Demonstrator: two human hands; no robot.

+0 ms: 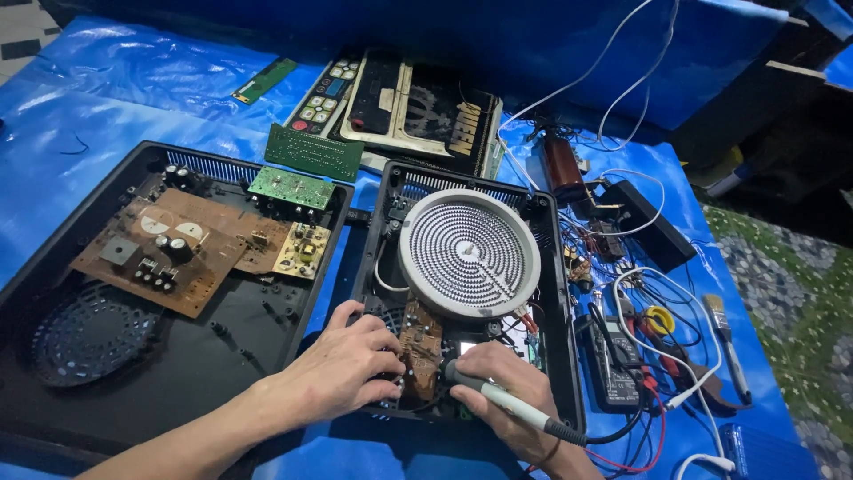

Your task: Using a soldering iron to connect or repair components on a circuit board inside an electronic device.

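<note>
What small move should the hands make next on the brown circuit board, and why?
Probably bring the tip of the soldering iron down onto one joint of the brown circuit board. The right hand holds the iron with its tip at the board's edge, while the left hand steadies the board in the black housing, below the round heating coil.

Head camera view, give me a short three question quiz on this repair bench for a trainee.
1. True or false: the right hand holds a soldering iron.
2. Which part fills the upper half of the open black housing under the hands? A) round coiled heating element B) cooling fan C) glass plate
3. What do the left hand fingers rest on?

Key:
1. True; its tip points at the brown circuit board.
2. A, the round heating element.
3. The brown circuit board at the housing's near end.
</note>
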